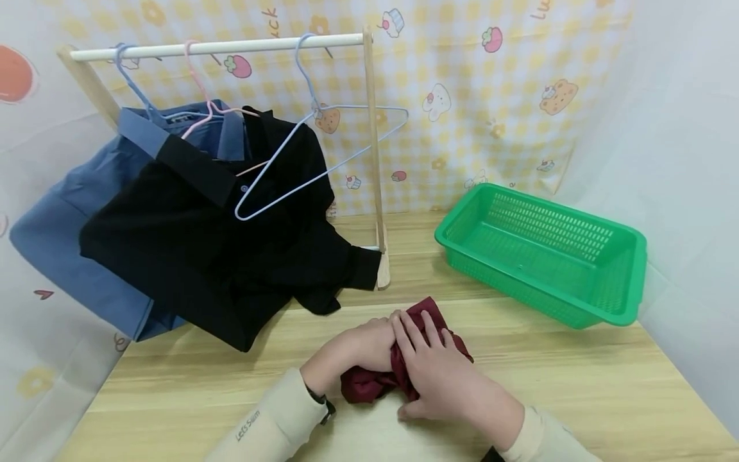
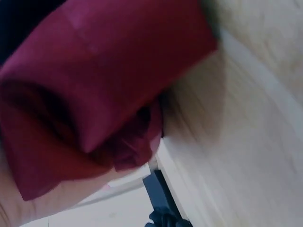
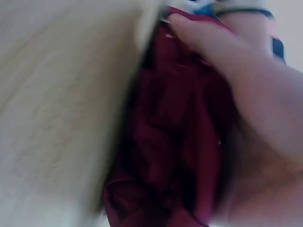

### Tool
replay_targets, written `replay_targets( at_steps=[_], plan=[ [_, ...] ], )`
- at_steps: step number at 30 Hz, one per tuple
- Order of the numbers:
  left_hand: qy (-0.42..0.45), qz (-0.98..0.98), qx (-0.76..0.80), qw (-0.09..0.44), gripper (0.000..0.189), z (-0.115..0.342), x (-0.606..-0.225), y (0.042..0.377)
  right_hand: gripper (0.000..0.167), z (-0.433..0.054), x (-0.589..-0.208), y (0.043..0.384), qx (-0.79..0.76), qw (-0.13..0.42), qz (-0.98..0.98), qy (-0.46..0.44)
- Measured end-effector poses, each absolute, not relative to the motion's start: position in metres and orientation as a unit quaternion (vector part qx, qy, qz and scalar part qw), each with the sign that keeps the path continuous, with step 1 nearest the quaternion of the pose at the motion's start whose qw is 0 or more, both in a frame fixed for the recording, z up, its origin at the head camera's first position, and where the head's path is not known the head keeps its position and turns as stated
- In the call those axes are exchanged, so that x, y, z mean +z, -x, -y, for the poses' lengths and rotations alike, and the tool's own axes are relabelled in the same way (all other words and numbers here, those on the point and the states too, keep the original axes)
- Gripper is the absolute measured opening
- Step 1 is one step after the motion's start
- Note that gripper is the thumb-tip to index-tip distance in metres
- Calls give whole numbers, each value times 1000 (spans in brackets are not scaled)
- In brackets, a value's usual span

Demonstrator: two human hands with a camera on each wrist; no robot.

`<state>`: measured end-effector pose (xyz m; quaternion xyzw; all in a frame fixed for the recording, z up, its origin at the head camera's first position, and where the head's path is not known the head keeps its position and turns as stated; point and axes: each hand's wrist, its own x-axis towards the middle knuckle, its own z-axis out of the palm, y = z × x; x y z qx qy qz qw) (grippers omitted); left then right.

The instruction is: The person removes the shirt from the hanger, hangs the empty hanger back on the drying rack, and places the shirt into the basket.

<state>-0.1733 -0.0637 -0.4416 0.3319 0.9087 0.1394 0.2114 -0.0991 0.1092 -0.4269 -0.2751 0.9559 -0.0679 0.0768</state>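
Observation:
A bunched, folded piece of dark red cloth (image 1: pixel 369 385) lies on the wooden table in front of me. My left hand (image 1: pixel 369 346) rests over its left part, with its fingers mostly hidden by the right hand and the folds. Across the top of the bundle my right hand (image 1: pixel 435 369) presses with spread, fairly straight fingers, its thumb near the table. In the left wrist view, the red cloth (image 2: pixel 113 71) fills much of the picture and covers the fingers. Crumpled folds of the same cloth (image 3: pixel 165 132) show beside the hand in the right wrist view.
At the back left stands a rack (image 1: pixel 231 46) holding a blue garment (image 1: pixel 75 205), a black shirt (image 1: pixel 190 237) and a bare light-blue hanger (image 1: pixel 323 176). An empty green basket (image 1: pixel 537 289) stands at the back right. Table surface (image 1: pixel 583 385) shows right of my hands.

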Motion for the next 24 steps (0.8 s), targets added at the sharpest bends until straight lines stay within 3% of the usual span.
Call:
replay_targets(
  at_steps=[3, 7, 10, 15, 19, 24],
  plan=[
    [-310, -910, 145, 235, 98, 69, -440, 174, 142, -105, -437, 104, -48, 51, -963, 262],
    [-290, -913, 151, 244, 111, 77, -434, 163, 138, -112, -445, 116, -72, 98, -964, 238],
    [-283, -932, 95, 205, 123, 76, -430, 143, 132, -121, -447, 125, -50, 130, -964, 227],
    [-260, -960, -40, 99, 144, 65, -428, 114, 127, -129, -450, 143, -27, 125, -957, 259],
    [-255, -961, -74, 81, 148, 60, -430, 110, 119, -132, -452, 150, -45, 129, -951, 277],
    [-249, -959, -77, 111, 136, 59, -435, 117, 117, -127, -451, 140, -14, 62, -957, 284]
  ],
)
